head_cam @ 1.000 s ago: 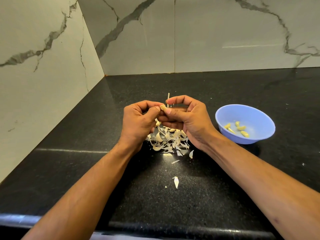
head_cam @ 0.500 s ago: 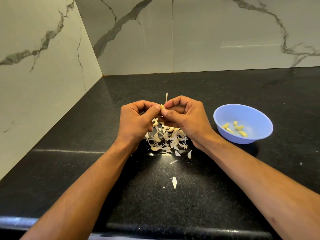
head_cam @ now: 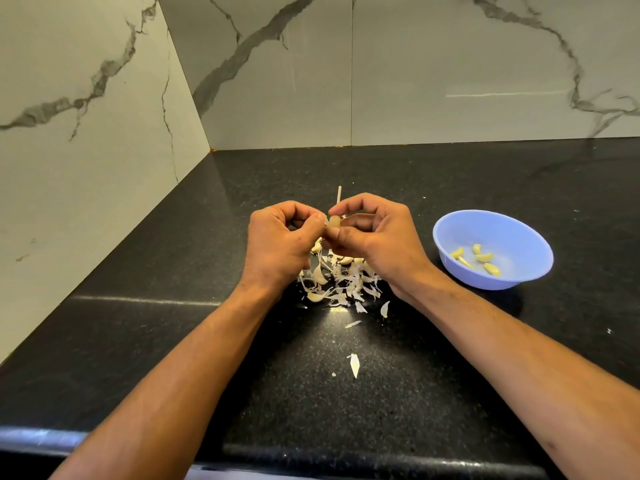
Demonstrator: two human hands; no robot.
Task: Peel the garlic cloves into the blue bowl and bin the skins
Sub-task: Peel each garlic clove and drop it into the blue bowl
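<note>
Both the left hand [head_cam: 277, 247] and right hand [head_cam: 377, 237] pinch one clove [head_cam: 334, 222] with curled fingertips above the skins [head_cam: 341, 282] mid-counter [head_cam: 415, 393], the bowl [head_cam: 519, 275] of peeled cloves [head_cam: 476, 258] to the right.

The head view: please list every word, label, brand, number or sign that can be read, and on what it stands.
None: no text shows anywhere.
The blue bowl is plain.
The black countertop bears only speckles.
The wall tiles bear only grey veins.
</note>
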